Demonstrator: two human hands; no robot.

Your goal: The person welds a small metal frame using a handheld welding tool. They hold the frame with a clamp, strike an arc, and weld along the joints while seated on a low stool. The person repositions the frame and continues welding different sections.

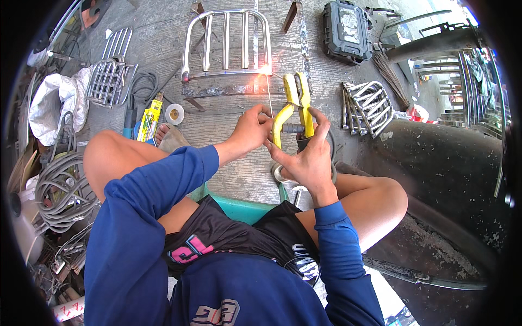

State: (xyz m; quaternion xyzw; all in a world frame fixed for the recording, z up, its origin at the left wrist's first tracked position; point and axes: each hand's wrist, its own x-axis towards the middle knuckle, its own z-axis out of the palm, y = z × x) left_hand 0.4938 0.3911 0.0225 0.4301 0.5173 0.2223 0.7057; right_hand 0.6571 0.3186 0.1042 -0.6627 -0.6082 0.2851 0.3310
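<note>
My left hand (253, 130) is closed, its fingertips pinching near the lower end of a thin welding rod (269, 96). That rod runs up to a glaring orange-white spark at the lower right corner of a shiny tubular metal rack (226, 41). In my right hand (307, 160) is a yellow electrode holder (288, 114), its jaws pointing away from me. A dark spring crosses between its two yellow levers. Both hands are close together, the left fingers beside the holder's left lever. The rack lies on a rusty metal frame (228, 90).
A dark hard case (348, 31) stands at the far right, with stacked bent chrome tubes (370, 107) nearer. At left are finished-looking racks (111, 81), a white sack (57, 100), a yellow box (148, 120), a tape roll (174, 114) and coiled cable (62, 195). A large dark cylinder (440, 168) borders my right knee.
</note>
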